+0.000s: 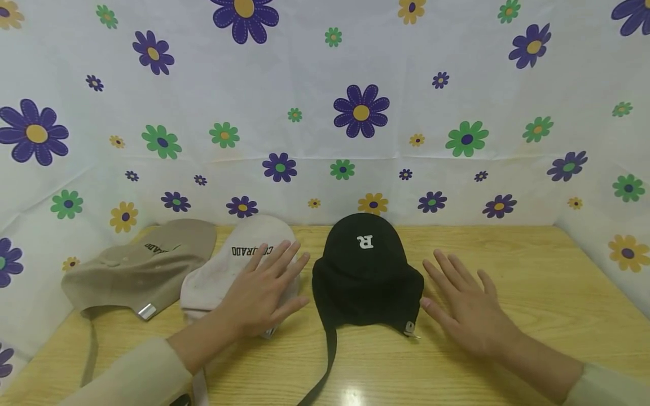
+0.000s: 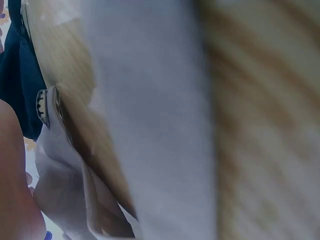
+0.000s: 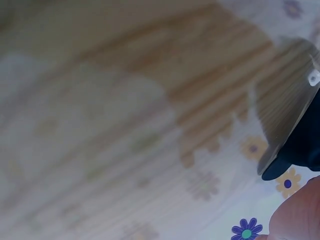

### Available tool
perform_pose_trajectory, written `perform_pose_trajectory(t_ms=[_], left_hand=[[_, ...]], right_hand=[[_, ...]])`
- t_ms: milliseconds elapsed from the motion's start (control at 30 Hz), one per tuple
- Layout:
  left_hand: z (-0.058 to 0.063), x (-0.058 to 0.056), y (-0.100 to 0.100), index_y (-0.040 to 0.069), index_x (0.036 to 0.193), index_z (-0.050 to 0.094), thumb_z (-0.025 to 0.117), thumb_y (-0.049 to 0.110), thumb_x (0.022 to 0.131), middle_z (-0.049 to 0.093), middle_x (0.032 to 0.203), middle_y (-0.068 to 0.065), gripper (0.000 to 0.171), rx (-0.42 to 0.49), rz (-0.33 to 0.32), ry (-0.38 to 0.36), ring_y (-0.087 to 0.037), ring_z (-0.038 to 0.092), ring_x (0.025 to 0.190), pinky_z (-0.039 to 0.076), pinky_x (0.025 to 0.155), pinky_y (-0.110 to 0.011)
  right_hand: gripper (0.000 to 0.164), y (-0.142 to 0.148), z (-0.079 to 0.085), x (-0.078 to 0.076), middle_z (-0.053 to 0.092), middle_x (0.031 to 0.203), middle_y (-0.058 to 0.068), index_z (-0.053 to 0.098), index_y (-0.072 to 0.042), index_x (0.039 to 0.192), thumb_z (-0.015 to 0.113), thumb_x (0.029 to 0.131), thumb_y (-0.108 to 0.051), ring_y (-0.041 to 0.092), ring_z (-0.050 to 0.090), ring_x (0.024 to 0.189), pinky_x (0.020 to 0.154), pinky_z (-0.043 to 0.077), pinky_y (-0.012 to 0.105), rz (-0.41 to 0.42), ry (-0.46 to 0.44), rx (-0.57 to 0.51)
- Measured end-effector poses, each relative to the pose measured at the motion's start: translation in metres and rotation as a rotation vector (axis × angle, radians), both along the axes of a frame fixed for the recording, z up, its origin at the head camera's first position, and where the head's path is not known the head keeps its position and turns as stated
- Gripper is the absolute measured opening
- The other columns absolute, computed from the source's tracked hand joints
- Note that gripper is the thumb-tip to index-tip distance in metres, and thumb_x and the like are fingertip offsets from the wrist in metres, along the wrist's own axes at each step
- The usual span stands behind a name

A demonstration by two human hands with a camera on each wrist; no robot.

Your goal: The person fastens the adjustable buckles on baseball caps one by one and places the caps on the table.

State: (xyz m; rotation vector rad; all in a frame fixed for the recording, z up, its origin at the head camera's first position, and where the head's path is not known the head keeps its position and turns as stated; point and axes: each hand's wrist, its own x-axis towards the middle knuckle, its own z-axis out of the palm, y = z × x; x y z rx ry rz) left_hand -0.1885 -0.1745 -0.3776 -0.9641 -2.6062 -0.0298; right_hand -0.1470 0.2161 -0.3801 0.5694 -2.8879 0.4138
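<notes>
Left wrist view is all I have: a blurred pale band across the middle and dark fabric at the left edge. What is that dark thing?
Observer: The head view shows it is a black cap with a white letter R on its crown.
Operator: Understood. I can't find the right hand; where is it?
Observer: By the right side of that cap, above the wood-grained table, fingers extended.

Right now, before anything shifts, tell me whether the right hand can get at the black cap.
Likely yes: the right hand lies right beside the black cap, fingers spread and holding nothing, and the head view shows nothing standing between them. Whether they already touch is unclear.
</notes>
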Motion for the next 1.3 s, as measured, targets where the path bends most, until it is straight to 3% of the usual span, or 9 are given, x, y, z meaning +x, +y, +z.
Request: perform_pose_trajectory(t_ms=[533,800,1133,1300], left_hand=[[0.000,0.004,0.019,0.015,0.154,0.038,0.031,0.064,0.100,0.029,0.163,-0.009,0.074,0.001,-0.039,0.005,-0.028,0.025,0.152,0.015,0.122,-0.056],[0.002,0.010,0.027,0.018,0.158,0.028,0.033,0.064,0.099,0.020,0.166,-0.005,0.075,-0.026,-0.038,-0.058,-0.024,0.015,0.155,0.010,0.123,-0.054],[0.004,0.014,0.029,0.017,0.158,0.027,0.028,0.066,0.099,0.021,0.166,-0.006,0.077,0.008,-0.054,-0.021,-0.026,0.019,0.154,0.013,0.123,-0.054],[0.005,0.018,0.031,0.019,0.159,0.025,0.035,0.063,0.098,0.017,0.167,-0.003,0.076,0.037,-0.068,-0.061,-0.022,0.014,0.155,0.013,0.122,-0.055]], right_hand=[[0.068,-0.020,-0.002,0.007,0.017,0.167,0.005,0.028,-0.019,0.158,0.043,0.101,-0.052,0.036,0.017,0.152,0.111,0.010,0.072,0.023,-0.028,-0.042],[0.069,-0.025,-0.001,0.013,0.017,0.167,0.004,0.026,-0.020,0.159,0.044,0.101,-0.053,0.033,0.018,0.153,0.111,0.011,0.071,0.041,-0.006,-0.029],[0.071,-0.026,-0.001,0.019,0.018,0.167,0.003,0.026,-0.021,0.159,0.049,0.099,-0.051,0.033,0.018,0.153,0.111,0.014,0.070,0.051,0.014,-0.007],[0.072,-0.025,-0.003,0.022,0.020,0.167,0.003,0.025,-0.023,0.159,0.050,0.098,-0.051,0.033,0.018,0.153,0.111,0.015,0.069,0.064,0.024,0.010]])
